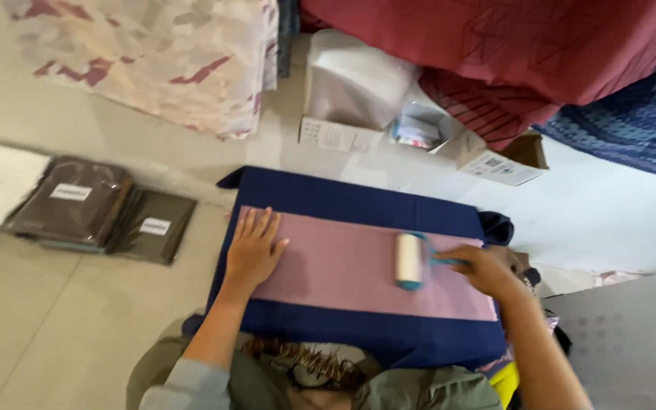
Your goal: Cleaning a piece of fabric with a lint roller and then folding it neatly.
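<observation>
Head view: a lint roller (410, 261) is held by its teal handle in the right hand (484, 269), whose fingers are closed around the grip, and its white drum is set down on a folded pink cloth (343, 266) that lies across a navy blue cloth-covered board (358, 201) just in front of the person. The left hand (253, 247) is laid flat and unclenched, fingers spread, on the left end of the pink cloth, grasping nothing and pinning the fabric down. The step in hand is judged to be rolling lint off the pink cloth; it would be done well if the cloth is kept taut under the flat palm, the drum is kept in full contact along its whole width, and even, overlapping strokes are drawn along the cloth so that no strip is missed and no wrinkle is pushed up. The roller's drum is seen with its long axis running across the short width of the cloth, near-vertical in the picture, while the handle points out to the right towards the holding hand. The pink cloth's long axis runs left to right.
</observation>
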